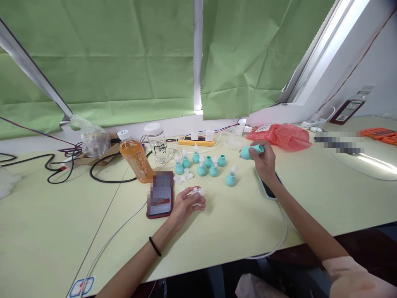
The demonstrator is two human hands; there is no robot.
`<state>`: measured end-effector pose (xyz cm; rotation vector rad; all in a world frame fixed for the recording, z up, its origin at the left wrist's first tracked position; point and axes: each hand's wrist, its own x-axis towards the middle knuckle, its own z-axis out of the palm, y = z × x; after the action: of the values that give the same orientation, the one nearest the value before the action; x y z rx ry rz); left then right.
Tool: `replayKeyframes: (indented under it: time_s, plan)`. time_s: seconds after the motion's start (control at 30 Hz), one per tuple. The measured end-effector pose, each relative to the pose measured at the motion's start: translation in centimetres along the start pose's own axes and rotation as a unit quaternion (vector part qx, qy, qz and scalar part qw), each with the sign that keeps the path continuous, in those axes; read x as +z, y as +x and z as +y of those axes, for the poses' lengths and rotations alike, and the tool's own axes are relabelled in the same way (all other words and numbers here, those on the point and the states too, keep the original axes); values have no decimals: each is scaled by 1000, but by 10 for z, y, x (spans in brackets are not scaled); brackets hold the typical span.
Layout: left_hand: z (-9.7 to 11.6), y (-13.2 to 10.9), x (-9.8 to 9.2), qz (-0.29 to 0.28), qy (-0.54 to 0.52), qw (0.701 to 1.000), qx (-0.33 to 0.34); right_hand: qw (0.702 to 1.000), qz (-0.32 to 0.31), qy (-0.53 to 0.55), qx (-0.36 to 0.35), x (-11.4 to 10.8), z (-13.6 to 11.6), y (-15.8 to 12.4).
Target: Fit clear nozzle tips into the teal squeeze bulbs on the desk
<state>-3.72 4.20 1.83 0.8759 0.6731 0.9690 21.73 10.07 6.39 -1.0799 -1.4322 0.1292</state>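
Observation:
My right hand is raised over the right part of the table, its fingers wrapped round a teal rubber bulb that is tilted on its side, its open neck to the right. Low over the table, my left hand pinches a small translucent white plastic piece. Between the hands and farther back stand several teal bulbs, some with clear pointed tips, such as one bulb with a tip. Two have open necks, among them an open bulb. Loose clear plastic pieces lie beyond my left hand.
A phone lies left of my left hand; another phone lies under my right wrist. An orange drink bottle, a clear cup, a yellow power strip, red bubble wrap and black cables occupy the table.

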Motion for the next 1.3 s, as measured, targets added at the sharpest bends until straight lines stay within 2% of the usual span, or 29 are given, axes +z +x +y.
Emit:
replayKeyframes:
  time_s: [0.03,0.13,0.2,0.33,0.5,0.67,0.8,0.9,1.0,1.17,1.3]
  plan:
    - [0,0,0,-2,-2,1000,-3,999,-35,21,-14,3,-16,-9]
    - [0,0,-1,7,5,1000,5,977,-201,24,-62,21,-50,-42]
    - [1,0,-1,9,15,1000,15,964,-246,5,-97,33,-55,-59]
    - [3,-1,1,-13,24,999,19,949,-287,-56,-119,45,-42,-74]
    - [2,-1,4,-44,69,997,-7,933,-339,-44,-117,46,-32,-79]
    - [1,1,1,-68,110,991,-22,933,-333,-48,-128,50,-30,-89]
    - [-1,3,-2,-69,159,985,14,933,-324,-53,-144,53,-27,-94]
    - [-3,2,-2,-61,216,973,50,933,-343,-40,-102,53,-29,-95]
    - [-4,-1,-2,-63,274,958,64,920,-392,4,-21,53,-32,-92]
    - [-3,-5,1,-83,293,950,74,866,-481,98,94,51,-36,-84]
    - [0,-7,4,-86,318,942,67,824,-534,132,134,49,-35,-80]
